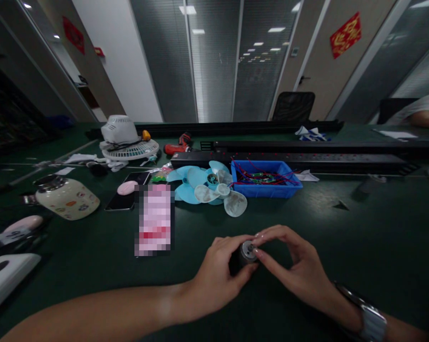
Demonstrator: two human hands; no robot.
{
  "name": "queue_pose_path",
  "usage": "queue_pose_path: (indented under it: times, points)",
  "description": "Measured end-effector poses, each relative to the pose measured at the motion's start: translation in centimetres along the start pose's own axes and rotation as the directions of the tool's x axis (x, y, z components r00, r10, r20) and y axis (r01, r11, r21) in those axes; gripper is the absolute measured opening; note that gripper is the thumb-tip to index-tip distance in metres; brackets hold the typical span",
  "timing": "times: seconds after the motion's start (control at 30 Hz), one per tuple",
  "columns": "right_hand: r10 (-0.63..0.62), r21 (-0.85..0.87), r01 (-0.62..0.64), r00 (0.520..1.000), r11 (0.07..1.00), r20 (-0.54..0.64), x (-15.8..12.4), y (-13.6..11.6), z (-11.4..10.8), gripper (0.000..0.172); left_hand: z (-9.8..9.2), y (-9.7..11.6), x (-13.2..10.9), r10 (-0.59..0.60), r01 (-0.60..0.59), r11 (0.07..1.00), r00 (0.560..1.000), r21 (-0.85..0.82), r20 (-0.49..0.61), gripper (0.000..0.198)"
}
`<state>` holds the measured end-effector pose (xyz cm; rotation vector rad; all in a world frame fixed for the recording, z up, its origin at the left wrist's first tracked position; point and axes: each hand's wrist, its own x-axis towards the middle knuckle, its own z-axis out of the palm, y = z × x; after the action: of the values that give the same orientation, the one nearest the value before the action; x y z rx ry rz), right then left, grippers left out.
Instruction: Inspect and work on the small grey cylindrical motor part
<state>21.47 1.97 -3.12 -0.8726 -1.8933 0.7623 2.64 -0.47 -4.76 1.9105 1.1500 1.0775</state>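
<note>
A small round motor (248,251) with a silver face sits between both hands, low over the dark green table (360,228). My left hand (219,275) wraps around its dark body. My right hand (294,266) pinches the silver end with thumb and forefinger. A watch (369,316) is on my right wrist.
Several light blue and clear fan blades (209,187) lie beyond the hands, beside a blue bin (266,179) of red wires. At left stand a stickered jar (67,197), a phone (127,195), a white fan housing and grille (127,140), and a red screwdriver (178,145). Another person's arm (423,114) shows far right.
</note>
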Motion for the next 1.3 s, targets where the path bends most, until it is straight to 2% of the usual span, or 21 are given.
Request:
queue_pose_path:
  times: [0.1, 0.2, 0.47, 0.6, 0.73, 0.83, 0.9, 1.1, 1.3]
  points:
    - [-0.010, -0.013, 0.012, 0.995, 1.000, 0.100, -0.1, -0.2, -0.1, 0.036, 0.1, -0.1, 0.0, 0.026, -0.026, 1.000, 1.000, -0.002, -0.017, 0.041]
    - [-0.043, 0.017, 0.040, 0.982, 0.999, 0.184, -0.1, -0.2, -0.2, 0.039, 0.2, -0.3, 0.0, 0.048, -0.048, 0.999, 0.998, 0.010, -0.027, 0.033]
    - [-0.056, 0.058, 0.052, 0.997, 0.997, 0.058, -0.1, 0.3, 0.0, 0.018, 0.1, 0.0, -0.1, 0.040, -0.040, 0.999, 0.999, 0.001, -0.016, 0.041]
    - [-0.018, 0.025, 0.017, 1.000, 1.000, 0.020, -0.3, 0.5, -0.1, 0.020, 0.1, -0.1, 0.0, 0.017, -0.017, 1.000, 1.000, 0.000, -0.016, 0.042]
    - [-0.012, 0.006, 0.011, 0.990, 1.000, 0.139, -0.4, 0.3, -0.1, 0.038, 0.2, -0.3, -0.1, 0.011, -0.011, 1.000, 1.000, 0.006, -0.006, 0.043]
    - [-0.036, 0.006, 0.036, 0.975, 0.999, 0.221, -0.5, 0.1, -0.2, 0.043, 0.3, -0.4, -0.2, 0.008, -0.007, 1.000, 1.000, 0.024, -0.006, 0.034]
    - [-0.047, 0.023, 0.043, 0.977, 0.999, 0.209, -0.5, 0.2, -0.1, 0.039, 0.3, -0.5, -0.3, 0.005, -0.004, 1.000, 1.000, 0.019, -0.017, 0.030]
    - [-0.053, 0.096, 0.045, 0.995, 0.994, 0.083, -0.3, 0.7, 0.0, 0.021, 0.2, -0.5, -0.2, 0.012, -0.012, 1.000, 1.000, -0.001, -0.005, 0.041]
    - [-0.017, 0.088, 0.013, 0.999, 0.996, 0.048, -0.4, 0.8, 0.0, 0.017, 0.1, -0.3, -0.2, -0.015, 0.015, 1.000, 1.000, 0.022, 0.005, 0.041]
